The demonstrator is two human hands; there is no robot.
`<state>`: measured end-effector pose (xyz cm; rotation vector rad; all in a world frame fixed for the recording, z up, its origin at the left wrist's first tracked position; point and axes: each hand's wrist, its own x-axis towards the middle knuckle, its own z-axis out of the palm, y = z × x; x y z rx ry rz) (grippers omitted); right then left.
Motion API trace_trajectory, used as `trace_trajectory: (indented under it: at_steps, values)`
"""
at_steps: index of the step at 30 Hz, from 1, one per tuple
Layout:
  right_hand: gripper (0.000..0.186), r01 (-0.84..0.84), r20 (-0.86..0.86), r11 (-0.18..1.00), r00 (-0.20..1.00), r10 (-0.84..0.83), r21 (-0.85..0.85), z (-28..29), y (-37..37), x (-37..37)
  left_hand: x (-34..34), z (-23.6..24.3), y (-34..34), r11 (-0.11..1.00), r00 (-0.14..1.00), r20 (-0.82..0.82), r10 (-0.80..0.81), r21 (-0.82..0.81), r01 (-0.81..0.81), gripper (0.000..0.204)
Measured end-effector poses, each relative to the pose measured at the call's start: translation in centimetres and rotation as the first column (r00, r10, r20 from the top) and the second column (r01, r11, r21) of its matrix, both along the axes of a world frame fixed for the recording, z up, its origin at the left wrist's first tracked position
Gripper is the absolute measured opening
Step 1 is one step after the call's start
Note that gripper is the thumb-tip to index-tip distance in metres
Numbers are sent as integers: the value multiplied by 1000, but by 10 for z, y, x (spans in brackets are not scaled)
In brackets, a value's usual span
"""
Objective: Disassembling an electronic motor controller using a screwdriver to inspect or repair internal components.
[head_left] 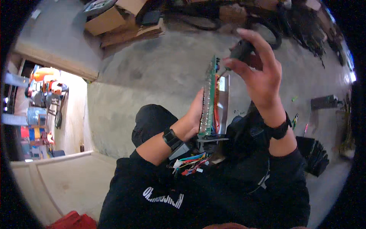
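The long green circuit board (207, 103), edge-on before the black-clad person (225, 191), seemed light, stiff and fragile, best gripped by its rims; the left hand (195, 114) clasped its side, the right hand (263, 72), half-curled, pinched a black-handled screwdriver (242, 50).

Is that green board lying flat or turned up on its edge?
Turned up on edge: from above, the green board shows as a narrow strip, the left hand gripping it.

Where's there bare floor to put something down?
The grey floor is bare between the cardboard boxes and the left knee, left of the circuit board. It's crowded at the colourful wires by the black top and in the dark clutter along the picture's top right.
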<state>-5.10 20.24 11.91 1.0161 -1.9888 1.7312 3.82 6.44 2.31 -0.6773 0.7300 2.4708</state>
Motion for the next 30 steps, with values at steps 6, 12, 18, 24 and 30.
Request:
trace_trajectory:
  at_steps: [6, 12, 18, 24, 30]
  values:
    - [60, -203, -15, 966, 979, 204, -162, 1, -4, -1, 10, 17, -7, 997, 999, 32, 16, -80, -13, 45]
    - [57, -223, -96, 972, 972, 216, -69, 0, 10, -4, 7, 10, -8, 999, 999, 1, -46, -13, 46, 42]
    - [47, 25, -213, 999, 977, -14, 49, 2, 1, -1, 28, -2, -22, 999, 962, -267, -52, -25, 47, 33]
    - [43, -199, -118, 969, 976, 182, -146, -2, -1, -3, 14, 38, -2, 945, 997, 72, 33, -327, -8, 50]
    - [45, -153, -165, 986, 976, 141, -65, 2, 9, -4, 6, 9, -12, 999, 999, -7, -45, -25, 45, 43]
